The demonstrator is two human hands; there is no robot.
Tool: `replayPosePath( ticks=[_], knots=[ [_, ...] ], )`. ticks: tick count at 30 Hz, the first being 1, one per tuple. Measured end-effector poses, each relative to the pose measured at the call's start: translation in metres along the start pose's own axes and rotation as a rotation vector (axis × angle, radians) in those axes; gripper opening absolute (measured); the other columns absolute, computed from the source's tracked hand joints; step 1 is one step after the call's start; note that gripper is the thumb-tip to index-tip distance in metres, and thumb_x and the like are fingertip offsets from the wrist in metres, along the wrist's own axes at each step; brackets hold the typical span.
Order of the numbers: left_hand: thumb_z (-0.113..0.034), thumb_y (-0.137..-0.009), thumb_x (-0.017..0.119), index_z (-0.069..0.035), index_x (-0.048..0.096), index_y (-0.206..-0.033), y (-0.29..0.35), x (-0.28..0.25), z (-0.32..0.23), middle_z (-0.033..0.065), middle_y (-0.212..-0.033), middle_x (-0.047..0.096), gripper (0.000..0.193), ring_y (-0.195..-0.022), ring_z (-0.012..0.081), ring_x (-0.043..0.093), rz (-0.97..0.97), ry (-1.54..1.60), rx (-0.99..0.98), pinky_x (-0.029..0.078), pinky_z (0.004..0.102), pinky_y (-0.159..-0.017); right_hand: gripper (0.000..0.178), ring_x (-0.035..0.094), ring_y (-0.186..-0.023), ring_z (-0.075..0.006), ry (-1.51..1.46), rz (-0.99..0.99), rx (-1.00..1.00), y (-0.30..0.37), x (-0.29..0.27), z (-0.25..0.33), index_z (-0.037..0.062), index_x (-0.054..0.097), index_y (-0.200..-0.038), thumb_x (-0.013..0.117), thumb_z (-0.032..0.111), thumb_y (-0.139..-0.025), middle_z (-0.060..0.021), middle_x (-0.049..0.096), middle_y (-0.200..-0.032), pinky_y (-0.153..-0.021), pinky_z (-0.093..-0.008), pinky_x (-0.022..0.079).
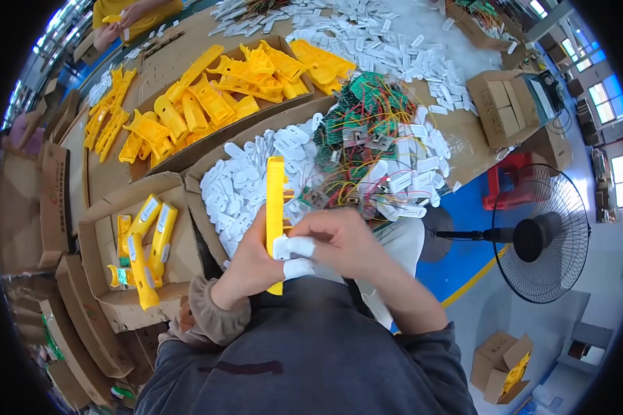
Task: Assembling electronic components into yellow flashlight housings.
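In front of my chest, my left hand (248, 266) is closed round a long yellow plastic shell (275, 200), held on edge and pointing away from me. White coverings wrap fingertips of my right hand (336, 242), which is closed against the shell's right side. Between those fingers and the shell shows a small white plastic part (280, 247), pinched by the right hand; its far side is hidden. Just beyond my hands lies a heap of white plastic parts (246, 181). To its right are green circuit boards with red and yellow wires (367, 117).
A long cardboard box of yellow shells (204, 104) lies beyond the white heap. Left of my hands, a carton (107, 304) holds several labelled yellow pieces (145, 242). A black fan (533, 238) stands at right. At the far left, another person's hands (121, 24) hold a yellow piece.
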State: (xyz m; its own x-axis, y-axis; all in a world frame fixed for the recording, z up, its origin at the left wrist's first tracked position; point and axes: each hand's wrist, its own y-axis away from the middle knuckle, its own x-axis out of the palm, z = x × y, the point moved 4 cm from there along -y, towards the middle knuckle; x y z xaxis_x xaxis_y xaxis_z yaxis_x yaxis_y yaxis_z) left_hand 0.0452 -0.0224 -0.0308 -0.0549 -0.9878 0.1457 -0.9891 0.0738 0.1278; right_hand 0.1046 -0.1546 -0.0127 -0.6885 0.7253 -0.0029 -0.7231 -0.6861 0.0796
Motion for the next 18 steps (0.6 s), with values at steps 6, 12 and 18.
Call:
replayPosePath(
  ticks=[6,12,18],
  knots=[
    [-0.010,-0.080,0.059,-0.004,0.035,-0.129,0.022,0.003,-0.004,0.0002,-0.074,0.048,0.055,-0.051,0.0060,0.042,-0.459,0.463,-0.078,0.034,0.0205,-0.045,0.022,0.060,-0.072,-0.0194,0.722,-0.521,-0.453,-0.005,-0.124,0.060,0.0066,0.066,-0.092,0.059,-0.002,-0.073,-0.0086,0.064,-0.086,-0.063,-0.0308,0.048],
    [-0.004,-0.072,0.064,-0.003,0.036,-0.128,0.051,0.025,-0.020,0.0003,-0.077,0.051,0.062,-0.056,0.0064,0.047,-0.519,0.355,-0.004,0.038,0.0197,-0.048,0.032,0.059,-0.084,-0.0221,1.169,-0.274,-0.563,-0.038,-0.129,0.045,0.0060,0.066,-0.098,0.056,-0.006,-0.070,-0.0099,0.063,-0.091,-0.078,-0.0327,0.046],
    [0.002,-0.067,0.069,-0.003,0.035,-0.127,0.048,0.014,-0.051,0.0071,-0.094,0.059,0.069,-0.085,0.0121,0.057,-0.532,0.149,0.422,0.046,0.0231,-0.073,0.021,0.058,-0.076,-0.0103,0.192,-0.184,-0.672,-0.024,-0.070,0.076,0.0025,0.062,-0.105,0.053,0.000,-0.086,-0.0042,0.062,-0.090,-0.066,-0.0231,0.046]
  ],
)
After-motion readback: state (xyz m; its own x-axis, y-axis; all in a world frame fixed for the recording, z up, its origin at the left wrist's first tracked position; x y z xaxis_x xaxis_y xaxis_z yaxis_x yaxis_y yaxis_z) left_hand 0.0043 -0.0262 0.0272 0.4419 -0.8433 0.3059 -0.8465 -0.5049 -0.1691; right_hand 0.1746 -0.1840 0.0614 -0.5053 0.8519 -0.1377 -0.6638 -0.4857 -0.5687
